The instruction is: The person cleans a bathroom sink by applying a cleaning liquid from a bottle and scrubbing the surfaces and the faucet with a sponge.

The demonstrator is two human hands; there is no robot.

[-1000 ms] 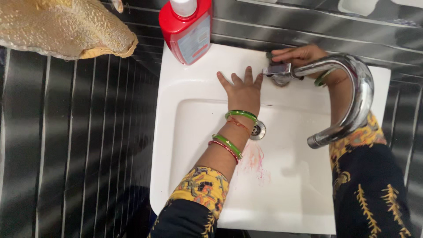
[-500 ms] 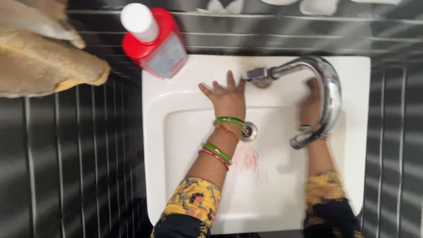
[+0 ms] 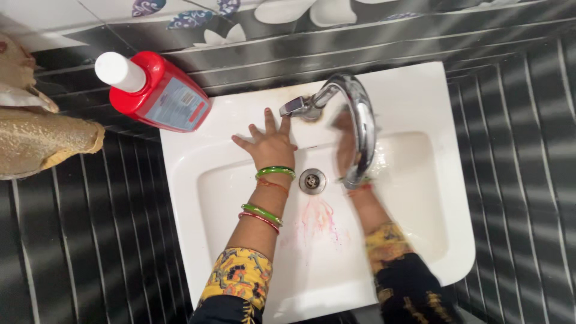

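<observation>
My left hand (image 3: pixel 271 146) lies flat with fingers spread on the back rim of a white washbasin (image 3: pixel 180 180), just left of the chrome tap's base. Green and red bangles circle that wrist. My right hand (image 3: pixel 344 144) is blurred and sits against the basin's back wall, partly hidden behind the curved chrome tap (image 3: pixel 362 114). I cannot make out whether it holds anything. A pink-red stain (image 3: pixel 318 219) streaks the basin floor below the drain (image 3: pixel 312 180).
A red bottle with a white cap (image 3: pixel 157 93) lies on the basin's back left corner. A golden cloth (image 3: pixel 42 141) hangs at the left. Black striped tiles (image 3: pixel 90 240) surround the basin.
My right hand has left the tap's handle and dropped under the spout to the basin's back wall. My left hand stays on the rim. The view has shifted and tilted.
</observation>
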